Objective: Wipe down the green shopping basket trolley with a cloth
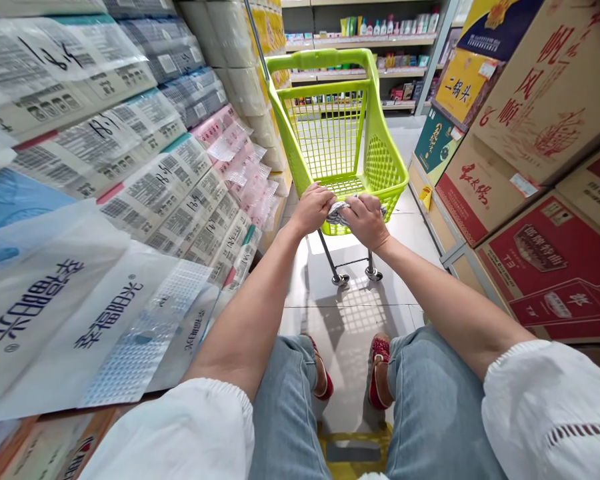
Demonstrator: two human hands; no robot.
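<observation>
Both arms reach straight out in front of me, with a grey-and-white patterned cloth (337, 213) bunched between the two fists. My left hand (313, 209) is closed around its left end. Around the right part of the cloth wraps my right hand (366, 221), knuckles up, and a bit of fabric shows past its far side. Just beyond the hands stands a lime-green wheeled shopping basket (387, 167), its handle raised at the back. Nothing shows inside the basket through its grid. Whether the hands touch its near rim I cannot tell.
Stacked tissue packs (145, 173) rise close on the left, with toilet rolls (230, 40) behind. Liquor cartons (555, 253) line the right side. Shelves of bottles (380, 28) close off the far end. A yellow stool (355, 450) is under me, over pale floor tiles (300, 320).
</observation>
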